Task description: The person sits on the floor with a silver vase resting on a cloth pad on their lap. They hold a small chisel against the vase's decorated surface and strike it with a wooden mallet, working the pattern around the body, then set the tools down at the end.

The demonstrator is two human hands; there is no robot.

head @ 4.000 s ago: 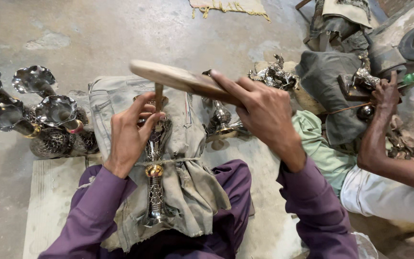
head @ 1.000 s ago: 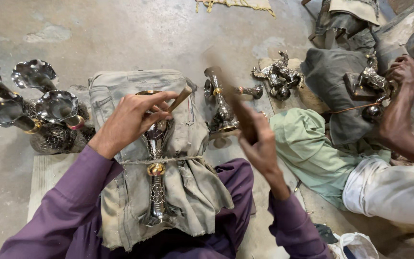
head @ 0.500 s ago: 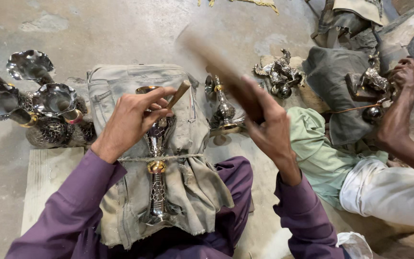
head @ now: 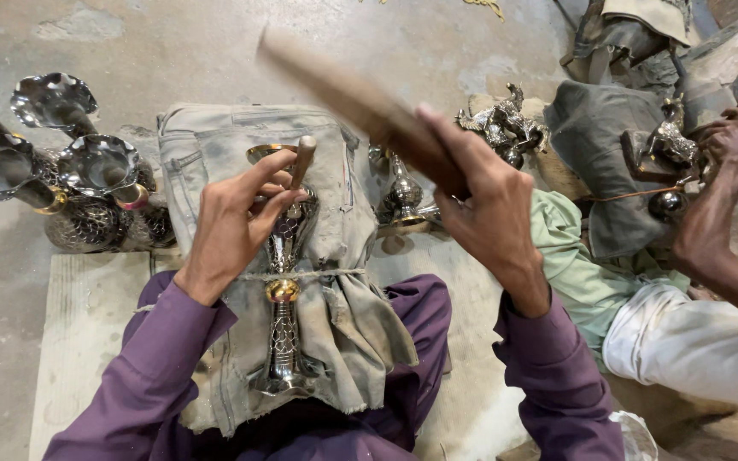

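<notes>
Since half a second ago the right hand has swung the long brown wooden mallet higher; it now slants up to the left, blurred, well above the work. Right hand is clenched around the mallet's lower end. Left hand pinches a short wooden-handled punch between thumb and fingers, tool tilted slightly, its lower end hidden behind the fingers and set against the upper part of the silver, engraved metal vase. Vase lies lengthwise on a worn beige cloth spread over the lap, with a brass-coloured collar at mid-stem and a string crossing it just above that collar. Purple sleeves cover both forearms. To the left, on the concrete floor, stands a cluster of silver flared-mouth metal vases. Just beyond the cloth sits a small silver pedestal piece. At right, another person's hand rests on a metal ornament.
</notes>
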